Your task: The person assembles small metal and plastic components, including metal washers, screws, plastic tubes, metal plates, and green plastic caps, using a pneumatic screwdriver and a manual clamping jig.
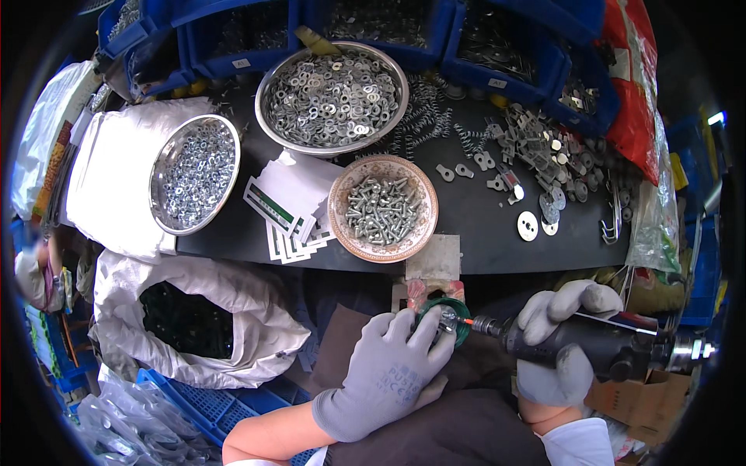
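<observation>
Green part: on the person's side of the counter, near the metal block; fingers hide whether the two touch.
Green part's feel: looks like smooth, hard plastic, probably light and fairly stiff; its curved rim could slip or turn under a twisting load, and a thin edge might crack if squeezed hard.
Green part's hold: best taken by the outer rim, fingertips clear of the middle, where a small shiny metal piece sits.
Left hand: the gloved left hand has its grip closed on the green part, fingertips over its left side and close to the shiny piece.
Right hand: the gloved right hand has its grip wrapped round the power driver, with fingers showing on both sides of the barrel.
Driver's feel: long, rigid and likely heavy, so a hold round the thick barrel should balance best; the narrow nose gives less to hold.
Driver's tip: the orange bit points left at the shiny piece, very near it; contact is too small to tell.
Screws: the loose screws fill a patterned bowl; they look hard, slick and small, easiest pinched singly by the head.
</observation>
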`<state>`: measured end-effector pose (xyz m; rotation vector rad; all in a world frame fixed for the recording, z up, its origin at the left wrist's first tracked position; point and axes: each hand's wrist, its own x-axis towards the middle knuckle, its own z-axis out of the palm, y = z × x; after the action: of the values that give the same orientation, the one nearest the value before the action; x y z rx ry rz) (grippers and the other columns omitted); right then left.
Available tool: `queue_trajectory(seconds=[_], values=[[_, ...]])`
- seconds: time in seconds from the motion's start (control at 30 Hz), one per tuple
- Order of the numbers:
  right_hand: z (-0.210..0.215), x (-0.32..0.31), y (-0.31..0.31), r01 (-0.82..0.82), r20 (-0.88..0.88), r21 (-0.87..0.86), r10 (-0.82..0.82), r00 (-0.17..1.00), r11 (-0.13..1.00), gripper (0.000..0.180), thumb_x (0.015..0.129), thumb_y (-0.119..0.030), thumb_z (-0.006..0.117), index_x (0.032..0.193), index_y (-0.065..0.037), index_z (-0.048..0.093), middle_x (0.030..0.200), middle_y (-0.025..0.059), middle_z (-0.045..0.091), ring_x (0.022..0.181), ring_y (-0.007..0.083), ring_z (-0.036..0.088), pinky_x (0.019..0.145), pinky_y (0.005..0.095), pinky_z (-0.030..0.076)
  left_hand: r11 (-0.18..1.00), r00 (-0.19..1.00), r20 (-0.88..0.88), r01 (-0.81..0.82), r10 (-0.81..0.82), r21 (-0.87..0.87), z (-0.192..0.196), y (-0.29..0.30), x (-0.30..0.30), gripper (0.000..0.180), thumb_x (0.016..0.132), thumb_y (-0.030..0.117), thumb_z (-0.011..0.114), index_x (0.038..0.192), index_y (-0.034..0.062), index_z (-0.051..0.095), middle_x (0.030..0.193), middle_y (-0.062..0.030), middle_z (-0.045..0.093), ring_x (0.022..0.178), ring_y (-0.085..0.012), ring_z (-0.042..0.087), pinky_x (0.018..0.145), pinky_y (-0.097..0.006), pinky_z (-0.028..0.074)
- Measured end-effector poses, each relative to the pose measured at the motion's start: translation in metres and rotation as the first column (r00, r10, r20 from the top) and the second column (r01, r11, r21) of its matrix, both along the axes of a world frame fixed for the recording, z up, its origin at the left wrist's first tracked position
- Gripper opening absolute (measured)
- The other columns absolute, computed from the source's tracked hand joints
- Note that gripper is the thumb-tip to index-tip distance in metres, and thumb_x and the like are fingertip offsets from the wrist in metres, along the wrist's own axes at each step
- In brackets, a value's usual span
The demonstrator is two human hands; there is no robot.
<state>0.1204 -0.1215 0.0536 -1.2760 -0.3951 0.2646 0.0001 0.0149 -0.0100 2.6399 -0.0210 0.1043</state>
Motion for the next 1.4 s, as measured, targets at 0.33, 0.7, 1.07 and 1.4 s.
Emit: queue_trajectory(seconds=[0.33, 0.7, 1.07, 1.4], values=[[0.001, -0.004, 0.030, -0.240, 0.174, -0.079, 0.251, 0.952, 0.967, 0.032, 0.089, -0.031, 0.079, 0.106, -0.012, 0.059, 0.081, 0.0067, 0.060, 0.062, 0.0192, 0.061, 0.058, 0.0336, 0.052, 1.000, 1.000, -0.001, 0.012, -0.012, -0.006, -0.003, 0.001, -0.003, 0.065, 0.068, 0.049, 0.077, 0.122, 0.0163, 0.061, 0.132, -0.0081, 0.056, 0.112, -0.0289, 0.054, 0.089, -0.045, 0.046], [0.006, 0.003, 0.028, -0.306, 0.136, -0.179, 0.331, 0.934, 0.935, 0.053, 0.088, -0.001, 0.055, 0.139, 0.002, 0.045, 0.120, 0.0175, 0.063, 0.089, 0.0150, 0.064, 0.079, 0.0311, 0.054, 1.000, 0.994, 0.103, 0.016, -0.019, 0.026, 0.004, 0.004, -0.008, 0.046, 0.075, 0.039, 0.074, 0.112, 0.0125, 0.067, 0.123, -0.0105, 0.062, 0.106, -0.0292, 0.059, 0.089, -0.043, 0.046], [0.015, 0.001, -0.014, -0.098, 0.280, 0.230, 0.030, 0.960, 0.968, 0.060, 0.082, -0.015, 0.063, 0.137, 0.002, 0.048, 0.111, 0.0166, 0.062, 0.080, 0.0191, 0.063, 0.076, 0.0365, 0.052, 0.906, 0.927, 0.265, -0.334, 0.266, 0.259, -0.025, 0.088, 0.095, 0.017, 0.077, 0.020, 0.070, 0.091, 0.0096, 0.073, 0.090, -0.0117, 0.066, 0.090, -0.0337, 0.064, 0.079, -0.044, 0.052], [0.013, 0.016, -0.037, 0.095, 0.206, 0.371, -0.182, 0.961, 0.924, 0.061, 0.081, -0.016, 0.056, 0.138, 0.003, 0.045, 0.113, 0.0171, 0.060, 0.076, 0.0183, 0.056, 0.076, 0.0341, 0.045, 0.856, 0.866, 0.290, -0.251, 0.407, -0.452, -0.009, 0.071, 0.071, 0.020, 0.084, 0.014, 0.073, 0.102, 0.0050, 0.071, 0.099, -0.0095, 0.072, 0.091, -0.0217, 0.069, 0.081, -0.034, 0.054]])
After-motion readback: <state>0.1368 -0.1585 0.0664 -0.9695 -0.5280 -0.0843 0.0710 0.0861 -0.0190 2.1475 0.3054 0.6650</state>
